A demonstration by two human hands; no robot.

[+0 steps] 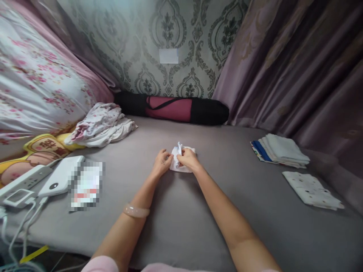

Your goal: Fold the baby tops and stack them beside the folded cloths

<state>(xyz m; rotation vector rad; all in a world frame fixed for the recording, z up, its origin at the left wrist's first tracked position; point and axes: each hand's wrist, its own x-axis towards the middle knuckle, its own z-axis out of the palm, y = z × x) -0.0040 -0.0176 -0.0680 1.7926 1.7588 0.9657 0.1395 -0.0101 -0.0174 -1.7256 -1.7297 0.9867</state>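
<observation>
A small white cloth (180, 169), partly folded, lies on the grey bed sheet (181, 226) in the middle of the view. My right hand (188, 159) pinches a raised, crumpled part of it between thumb and fingers. At the cloth's left edge, my left hand (163, 163) has its fingers curled and thumb and fingertips closed on the fabric. Part of the cloth is hidden behind my right hand. A pale bangle (136, 211) circles my left forearm.
To the right lie a stack of folded cloths (283, 149) and a folded patterned cloth (313, 190). A power strip (27, 183), a white power bank (61, 175) and a blurred packet (87, 186) are left. Crumpled fabric (102, 124) and a black-and-maroon long bag (170, 109) lie farther back.
</observation>
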